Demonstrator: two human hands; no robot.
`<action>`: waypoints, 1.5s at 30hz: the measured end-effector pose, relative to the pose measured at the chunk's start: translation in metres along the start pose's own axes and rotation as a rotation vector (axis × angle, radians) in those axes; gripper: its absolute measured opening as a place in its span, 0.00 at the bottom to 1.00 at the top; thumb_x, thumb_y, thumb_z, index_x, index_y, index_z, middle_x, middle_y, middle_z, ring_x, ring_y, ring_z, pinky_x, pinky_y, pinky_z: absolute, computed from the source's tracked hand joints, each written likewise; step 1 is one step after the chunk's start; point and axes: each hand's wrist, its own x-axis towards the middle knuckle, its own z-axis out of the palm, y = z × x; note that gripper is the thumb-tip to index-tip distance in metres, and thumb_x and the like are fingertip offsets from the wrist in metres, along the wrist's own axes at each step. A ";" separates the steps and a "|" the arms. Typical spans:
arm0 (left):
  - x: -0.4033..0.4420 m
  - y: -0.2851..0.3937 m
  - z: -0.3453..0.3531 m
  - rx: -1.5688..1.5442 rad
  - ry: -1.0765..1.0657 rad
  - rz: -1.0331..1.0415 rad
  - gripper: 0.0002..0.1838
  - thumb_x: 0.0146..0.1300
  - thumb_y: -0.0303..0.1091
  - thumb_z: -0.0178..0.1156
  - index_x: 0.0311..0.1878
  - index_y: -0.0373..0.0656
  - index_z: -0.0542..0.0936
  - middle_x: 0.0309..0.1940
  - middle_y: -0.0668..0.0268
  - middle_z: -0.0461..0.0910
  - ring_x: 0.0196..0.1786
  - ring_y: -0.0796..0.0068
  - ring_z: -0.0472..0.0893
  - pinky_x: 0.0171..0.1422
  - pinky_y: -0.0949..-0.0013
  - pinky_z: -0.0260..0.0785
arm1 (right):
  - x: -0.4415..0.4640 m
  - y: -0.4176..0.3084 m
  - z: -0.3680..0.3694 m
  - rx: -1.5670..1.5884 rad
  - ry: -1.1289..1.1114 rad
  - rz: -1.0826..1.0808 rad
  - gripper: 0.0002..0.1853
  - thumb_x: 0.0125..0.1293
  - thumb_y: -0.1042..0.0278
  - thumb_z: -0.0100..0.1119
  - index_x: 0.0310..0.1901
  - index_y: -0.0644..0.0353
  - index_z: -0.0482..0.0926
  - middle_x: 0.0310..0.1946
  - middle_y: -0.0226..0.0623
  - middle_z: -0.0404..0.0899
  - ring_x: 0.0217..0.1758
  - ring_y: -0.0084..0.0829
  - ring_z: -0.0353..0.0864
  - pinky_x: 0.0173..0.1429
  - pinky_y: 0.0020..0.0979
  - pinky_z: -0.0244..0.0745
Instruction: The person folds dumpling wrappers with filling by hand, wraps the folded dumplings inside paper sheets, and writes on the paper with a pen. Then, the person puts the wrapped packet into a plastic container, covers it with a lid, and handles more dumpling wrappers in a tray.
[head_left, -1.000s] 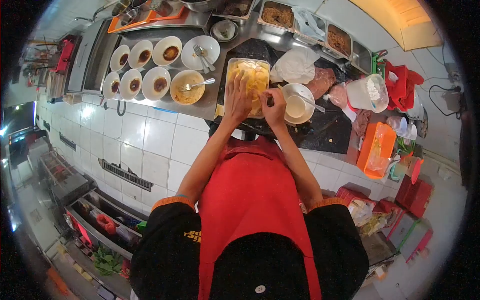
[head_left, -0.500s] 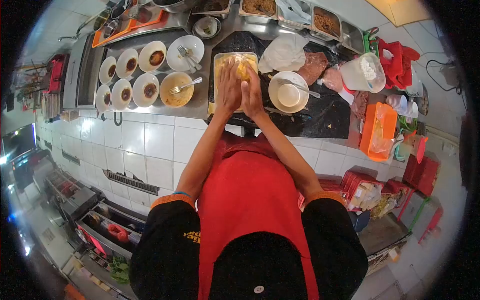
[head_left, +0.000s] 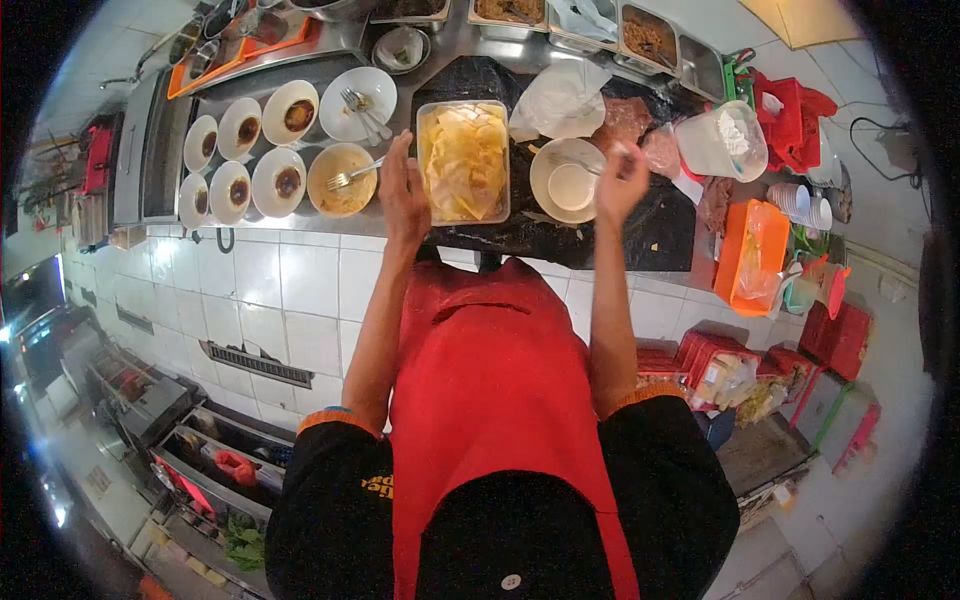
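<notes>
- Evidently open, the left hand (head_left: 404, 192) has its fingers outstretched beside the tub; whether it touches the wall is hard to tell. A flat palm would likely steady that side better than a pinch.
- The right hand (head_left: 622, 187) is bent at the fingers and blurred, near the bowl; whether it grips anything cannot be told. It would do well to pass clear of the bowl's rim.
- Between the hands sits the tub (head_left: 508, 172), uncovered, with the yellow pieces (head_left: 463, 160) heaped loosely inside. They look thin and soft, so light, even contact should suit them, with care that none spill over the edge.
- Right of the tub, a cup (head_left: 572, 186) stands in the bowl (head_left: 541, 187), a utensil (head_left: 578, 163) lying above it; a knock there could tip the utensil.
- Beyond lies the bag (head_left: 562, 98), close to the tub, its loose edge best left untouched.
- Left of the left hand, a fork (head_left: 352, 175) rests in a stained bowl (head_left: 340, 203), its handle pointing toward the fingers: a snag to avoid.
</notes>
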 end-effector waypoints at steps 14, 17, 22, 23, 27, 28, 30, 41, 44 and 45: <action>-0.022 0.021 0.004 0.098 -0.020 0.044 0.17 0.66 0.19 0.57 0.58 0.37 0.79 0.60 0.51 0.80 0.67 0.48 0.75 0.74 0.52 0.66 | -0.015 0.017 -0.053 0.132 -0.302 0.124 0.09 0.75 0.69 0.62 0.49 0.63 0.84 0.42 0.35 0.87 0.44 0.24 0.84 0.51 0.28 0.79; -0.019 0.025 0.011 0.133 -0.044 0.073 0.15 0.67 0.21 0.59 0.56 0.40 0.81 0.57 0.55 0.83 0.65 0.52 0.78 0.71 0.56 0.69 | -0.033 -0.023 -0.020 0.022 -0.594 0.039 0.10 0.71 0.70 0.66 0.51 0.60 0.85 0.46 0.34 0.88 0.46 0.24 0.83 0.53 0.29 0.77; -0.021 0.031 0.018 0.342 -0.170 0.178 0.11 0.65 0.25 0.63 0.51 0.42 0.83 0.46 0.60 0.86 0.51 0.56 0.81 0.56 0.56 0.72 | -0.053 -0.042 0.056 0.044 -0.845 -0.228 0.13 0.65 0.72 0.68 0.51 0.60 0.85 0.48 0.43 0.86 0.48 0.43 0.84 0.56 0.39 0.78; -0.022 0.033 0.019 0.347 -0.171 0.184 0.11 0.65 0.25 0.63 0.51 0.42 0.83 0.46 0.60 0.86 0.51 0.56 0.81 0.56 0.56 0.72 | -0.057 -0.040 0.067 0.056 -0.821 -0.282 0.14 0.63 0.72 0.68 0.51 0.60 0.84 0.48 0.44 0.86 0.50 0.46 0.84 0.57 0.42 0.78; -0.034 0.029 0.028 0.233 -0.232 0.054 0.11 0.65 0.29 0.64 0.51 0.42 0.83 0.43 0.61 0.85 0.47 0.56 0.80 0.54 0.55 0.69 | -0.063 -0.023 0.087 0.011 -0.735 -0.469 0.15 0.62 0.71 0.69 0.50 0.60 0.83 0.47 0.44 0.86 0.52 0.49 0.83 0.57 0.46 0.77; -0.039 0.023 0.029 0.179 -0.242 0.032 0.13 0.65 0.31 0.64 0.51 0.42 0.82 0.44 0.61 0.85 0.49 0.55 0.79 0.55 0.54 0.68 | -0.062 -0.023 0.087 0.004 -0.757 -0.456 0.14 0.61 0.71 0.70 0.49 0.60 0.83 0.46 0.44 0.87 0.51 0.49 0.83 0.57 0.45 0.77; -0.044 0.009 0.030 0.222 -0.228 0.109 0.12 0.66 0.32 0.63 0.52 0.43 0.83 0.45 0.61 0.85 0.48 0.54 0.79 0.54 0.53 0.68 | -0.054 -0.026 0.085 -0.011 -0.831 -0.432 0.14 0.60 0.71 0.71 0.48 0.60 0.84 0.45 0.44 0.87 0.50 0.49 0.83 0.57 0.45 0.77; -0.029 0.036 0.016 0.170 -0.050 -0.058 0.16 0.70 0.41 0.64 0.54 0.41 0.82 0.50 0.54 0.83 0.54 0.53 0.79 0.58 0.53 0.68 | -0.019 -0.119 0.059 0.313 -0.887 -0.241 0.16 0.62 0.76 0.75 0.51 0.61 0.84 0.44 0.33 0.87 0.49 0.25 0.86 0.56 0.28 0.79; -0.028 0.027 0.021 0.739 -0.024 0.127 0.23 0.71 0.48 0.65 0.60 0.40 0.79 0.57 0.53 0.79 0.62 0.57 0.76 0.66 0.53 0.66 | -0.024 -0.146 0.052 0.573 -0.890 0.030 0.17 0.59 0.71 0.79 0.49 0.60 0.85 0.46 0.32 0.89 0.42 0.20 0.85 0.49 0.25 0.79; -0.027 0.022 0.022 1.458 -0.068 0.456 0.26 0.71 0.50 0.65 0.62 0.40 0.78 0.62 0.55 0.77 0.67 0.59 0.74 0.71 0.52 0.65 | -0.024 -0.144 0.052 0.569 -0.886 0.029 0.17 0.59 0.71 0.79 0.49 0.60 0.85 0.46 0.32 0.89 0.42 0.20 0.85 0.49 0.25 0.79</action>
